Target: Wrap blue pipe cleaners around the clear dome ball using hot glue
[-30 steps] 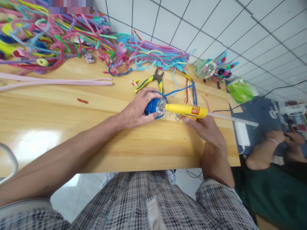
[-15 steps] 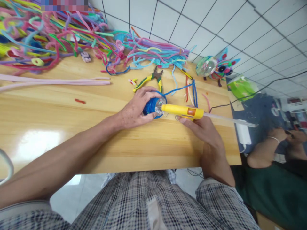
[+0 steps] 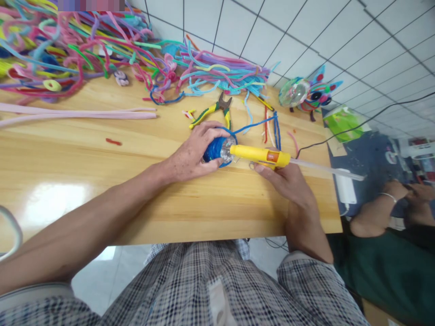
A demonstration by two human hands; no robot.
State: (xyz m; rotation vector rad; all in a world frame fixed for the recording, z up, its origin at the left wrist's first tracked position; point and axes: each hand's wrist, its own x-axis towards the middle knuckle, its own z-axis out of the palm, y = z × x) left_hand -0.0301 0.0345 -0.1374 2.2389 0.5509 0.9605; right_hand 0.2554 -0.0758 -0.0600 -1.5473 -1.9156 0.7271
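Note:
My left hand (image 3: 197, 151) is wrapped round a clear plastic bottle piece (image 3: 228, 148) wound with blue pipe cleaner (image 3: 214, 151). A blue strand (image 3: 253, 125) runs from it to the right, toward folded blue pieces (image 3: 277, 131). In my right hand (image 3: 283, 179) is a yellow glue gun (image 3: 258, 155) with a clear glue stick (image 3: 329, 170) sticking out of its back. Its nozzle points left and is at the clear end of the bottle piece; whether they touch is not clear. Green-and-yellow pliers (image 3: 222, 108) lie open just beyond my left hand.
Heaps of colourful pipe cleaners (image 3: 81, 50) and a bundle (image 3: 227, 74) lie along the wall. Pink strips (image 3: 102, 115) are at left. A finished animal figure (image 3: 311, 95) stands back right, near a black cable (image 3: 356, 111). Another person's arm (image 3: 370, 215) is at the right.

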